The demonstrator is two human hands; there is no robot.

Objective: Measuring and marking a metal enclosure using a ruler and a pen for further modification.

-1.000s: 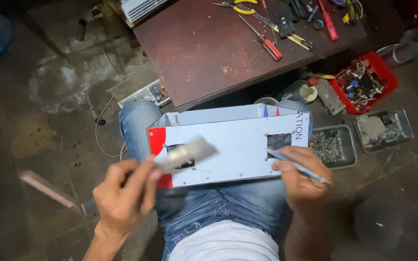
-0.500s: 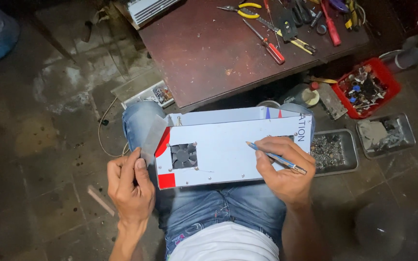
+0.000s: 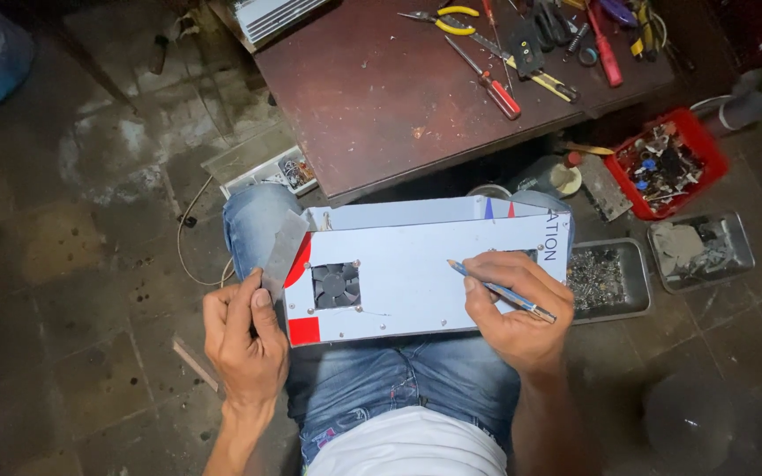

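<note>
White metal casing across the lap, strip and pen in hand

The long white sheet-metal casing with red corner patches and a small black square fan lies across the person's jeans. The left hand pinches a thin grey metal strip at its left end; the right hand grips a blue pen, tip on the panel.

pliers cut off, red tray contents unclear

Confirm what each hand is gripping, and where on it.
Left hand pinches a flat grey metal strip by its lower end, beside the white metal casing. Right hand grips a blue pen mid-shaft, tip on the casing.
</note>
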